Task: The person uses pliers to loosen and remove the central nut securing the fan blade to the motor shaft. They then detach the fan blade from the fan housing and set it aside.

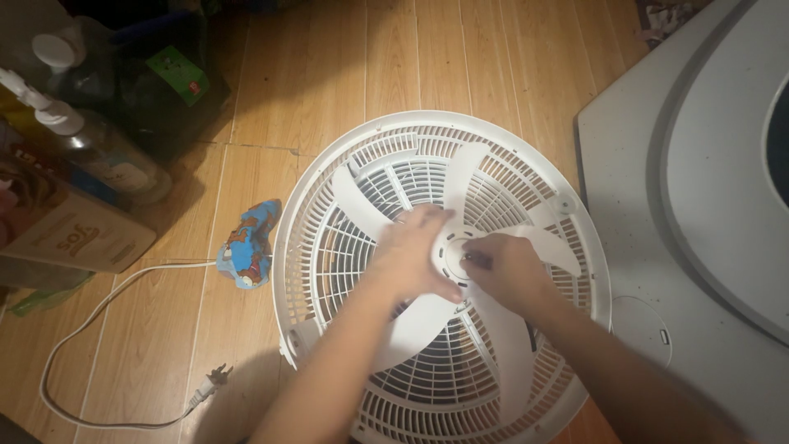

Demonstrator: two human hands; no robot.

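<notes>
Now your right hand [508, 271] fingertips pinch small dark part at white plastic fan hub [450, 249]; fingers curled narrow. Your left hand [408, 255] lies flat, fingers together, on hub and one white blade [411, 325]. Round white plastic fan grille [329, 247] lies flat on wooden plank floor [329, 74], between grey appliance top [649, 205] and blue patterned cloth [249, 244]. White power cord [99, 308] trails left.

A white fan [444, 275] lies flat on the wooden floor [329, 74], grille off, blades bare. The left hand [408, 256] rests on the hub [452, 251]; the right hand [505, 271] pinches at the hub's centre. At nine o'clock lies a blue cloth [249, 244]; the power cord [99, 329] trails toward seven.
</notes>
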